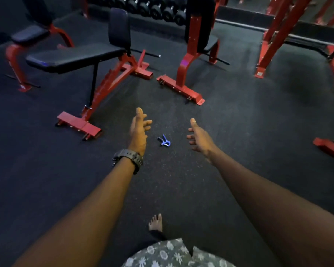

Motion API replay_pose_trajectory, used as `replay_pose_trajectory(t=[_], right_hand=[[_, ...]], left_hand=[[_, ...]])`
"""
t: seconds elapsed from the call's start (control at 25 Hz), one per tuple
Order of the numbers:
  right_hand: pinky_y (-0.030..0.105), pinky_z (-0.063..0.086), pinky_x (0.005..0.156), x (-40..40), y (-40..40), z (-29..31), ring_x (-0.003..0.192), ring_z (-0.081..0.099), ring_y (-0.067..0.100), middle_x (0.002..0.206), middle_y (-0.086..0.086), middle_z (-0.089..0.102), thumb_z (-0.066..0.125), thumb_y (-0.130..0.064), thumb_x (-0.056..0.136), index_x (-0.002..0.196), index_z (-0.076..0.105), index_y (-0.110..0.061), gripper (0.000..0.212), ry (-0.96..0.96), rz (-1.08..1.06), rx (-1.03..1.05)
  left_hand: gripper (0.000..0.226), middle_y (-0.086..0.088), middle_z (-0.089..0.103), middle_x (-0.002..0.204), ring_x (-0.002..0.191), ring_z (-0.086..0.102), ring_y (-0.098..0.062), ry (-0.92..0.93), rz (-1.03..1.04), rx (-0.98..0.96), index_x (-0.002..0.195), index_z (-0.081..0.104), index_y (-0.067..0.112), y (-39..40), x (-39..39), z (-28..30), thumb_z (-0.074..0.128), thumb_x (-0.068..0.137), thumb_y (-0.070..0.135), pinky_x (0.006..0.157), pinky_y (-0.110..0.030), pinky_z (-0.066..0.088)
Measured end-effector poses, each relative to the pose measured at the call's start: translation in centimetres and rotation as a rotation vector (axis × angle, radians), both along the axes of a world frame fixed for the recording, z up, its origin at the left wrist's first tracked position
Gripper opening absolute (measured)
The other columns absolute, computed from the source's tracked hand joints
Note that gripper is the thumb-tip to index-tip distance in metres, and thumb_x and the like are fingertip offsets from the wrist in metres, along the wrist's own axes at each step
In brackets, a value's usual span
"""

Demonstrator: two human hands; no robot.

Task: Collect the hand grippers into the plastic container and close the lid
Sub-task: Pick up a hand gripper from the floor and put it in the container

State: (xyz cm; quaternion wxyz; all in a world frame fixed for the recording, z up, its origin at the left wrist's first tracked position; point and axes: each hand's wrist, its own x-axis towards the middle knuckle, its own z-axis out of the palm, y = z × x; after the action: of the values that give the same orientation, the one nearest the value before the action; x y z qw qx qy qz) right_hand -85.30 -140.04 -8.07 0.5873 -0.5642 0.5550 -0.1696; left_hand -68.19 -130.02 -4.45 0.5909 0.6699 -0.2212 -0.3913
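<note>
A blue hand gripper lies on the dark rubber gym floor, between my two outstretched hands. My left hand, with a black watch on its wrist, is held out to the gripper's left, fingers relaxed and holding nothing. My right hand is held out to its right, thumb up and fingers loosely spread, also holding nothing. Neither hand touches the gripper. No plastic container shows in this view.
A red-framed black adjustable bench stands at the left, another red bench behind the gripper, and a red rack at the right. Dumbbells line the back wall. My bare foot is on the floor below.
</note>
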Motion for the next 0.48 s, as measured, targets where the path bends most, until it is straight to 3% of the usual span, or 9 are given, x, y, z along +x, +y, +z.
replay_pose_trajectory(t=[0.12,0.2,0.28,0.4,0.48], right_hand=[[0.044,0.049,0.092,3.2,-6.8,-1.0,0.087,0.056,0.015,0.104,0.002,0.06,0.03,-0.073,0.094,0.12,0.059,-0.014,0.07,0.038,-0.005,-0.012],[0.051,0.047,0.1,5.0,-10.7,-2.2,0.086,0.054,0.021,0.098,0.006,0.058,0.028,-0.072,0.093,0.124,0.058,0.006,0.09,0.085,0.028,-0.052],[0.054,0.046,0.103,6.8,-15.3,-4.4,0.096,0.059,0.021,0.1,0.003,0.062,0.027,-0.079,0.086,0.12,0.058,0.006,0.097,0.124,0.037,-0.053],[0.037,0.043,0.095,9.1,-22.4,-10.0,0.111,0.06,0.023,0.111,0.0,0.065,0.032,-0.075,0.091,0.104,0.062,-0.018,0.065,0.174,0.087,-0.029],[0.033,0.041,0.089,10.2,-26.5,-14.5,0.113,0.059,0.021,0.117,0.001,0.066,0.04,-0.062,0.098,0.116,0.062,-0.017,0.054,0.229,0.163,-0.092]], left_hand=[[0.075,-0.002,0.063,0.124,0.116,0.058,-0.02,-0.002,-0.004,0.048,0.125,0.054,0.024,-7.2,3.9,-1.6,0.027,0.079,0.076,0.105,-0.049,0.04],[0.074,-0.002,0.063,0.125,0.117,0.058,-0.02,-0.007,-0.017,0.066,0.126,0.054,0.024,-11.1,5.6,-2.7,0.027,0.079,0.075,0.106,-0.049,0.04],[0.079,-0.005,0.062,0.128,0.119,0.057,-0.022,0.007,-0.025,0.101,0.13,0.053,0.02,-16.0,7.4,-4.7,0.027,0.079,0.074,0.107,-0.049,0.039],[0.082,-0.005,0.062,0.13,0.121,0.057,-0.022,0.015,-0.021,0.166,0.133,0.052,0.018,-23.4,9.8,-9.7,0.025,0.079,0.073,0.108,-0.05,0.038],[0.08,-0.003,0.062,0.129,0.12,0.058,-0.02,0.015,-0.009,0.2,0.133,0.052,0.02,-27.8,11.1,-14.1,0.025,0.08,0.073,0.107,-0.047,0.04]])
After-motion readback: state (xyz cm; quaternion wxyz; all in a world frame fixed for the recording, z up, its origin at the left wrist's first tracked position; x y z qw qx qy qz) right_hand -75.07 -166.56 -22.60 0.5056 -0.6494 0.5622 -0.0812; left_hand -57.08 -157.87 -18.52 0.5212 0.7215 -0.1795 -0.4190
